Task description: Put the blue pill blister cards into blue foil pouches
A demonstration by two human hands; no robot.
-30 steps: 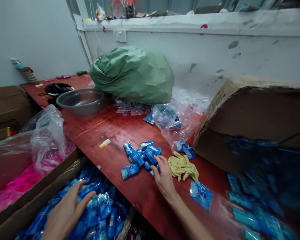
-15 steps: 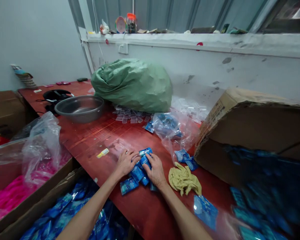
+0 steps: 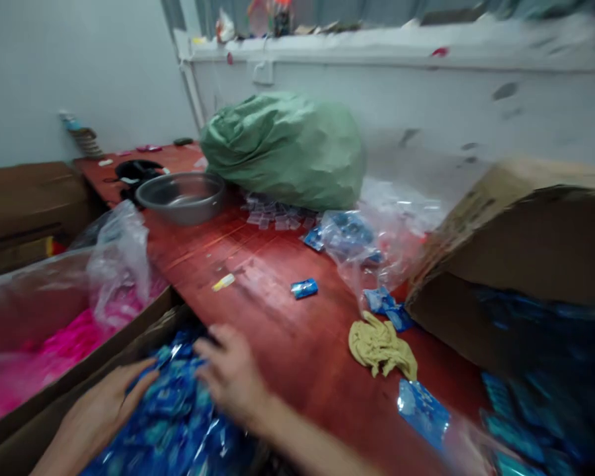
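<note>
Over a box at the lower left, heaped with blue packets [image 3: 166, 403], are both my hands. My left hand [image 3: 102, 406] is at the box's left side, thumb apart from its stretched fingers. Opposite it, by the table edge, my right hand [image 3: 235, 377] has its fingers spread and is blurred by motion. Neither hand shows a packet in its grasp. One single blue packet [image 3: 304, 288] lies on the red table [image 3: 277, 337], beyond my right hand.
A yellow cloth [image 3: 383, 347] and a clear bag of blue packets [image 3: 350, 235] lie on the table. At right stands an open carton [image 3: 451, 264] holding blue packets. A grey basin [image 3: 181, 201] and a green sack [image 3: 285, 152] sit behind. Left is a box of pink items [image 3: 79, 337].
Both hands have moved left and toward me, from the table to over the box. The packet pile under them has left the table, except one packet. The camera view has shifted too.
</note>
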